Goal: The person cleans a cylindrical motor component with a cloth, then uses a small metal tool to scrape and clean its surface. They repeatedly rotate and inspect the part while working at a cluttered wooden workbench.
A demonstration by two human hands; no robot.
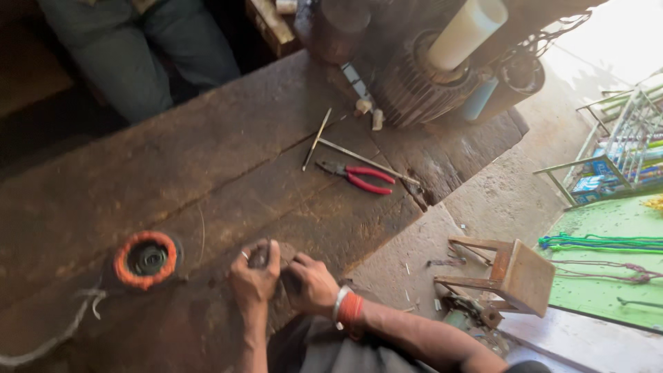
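Both hands meet at the workbench [207, 159] edge: left hand [254, 276] curled around a small dark part [261, 257], right hand [312, 284] pinched against it. Left of the hands sits an orange-wound coil [146, 259]; beyond them, red-handled pliers [359, 177].

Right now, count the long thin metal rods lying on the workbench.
2. One short rod lies slanted left of the red-handled pliers; a longer rod runs just above them toward the bench edge. Others may be hidden near the motor.
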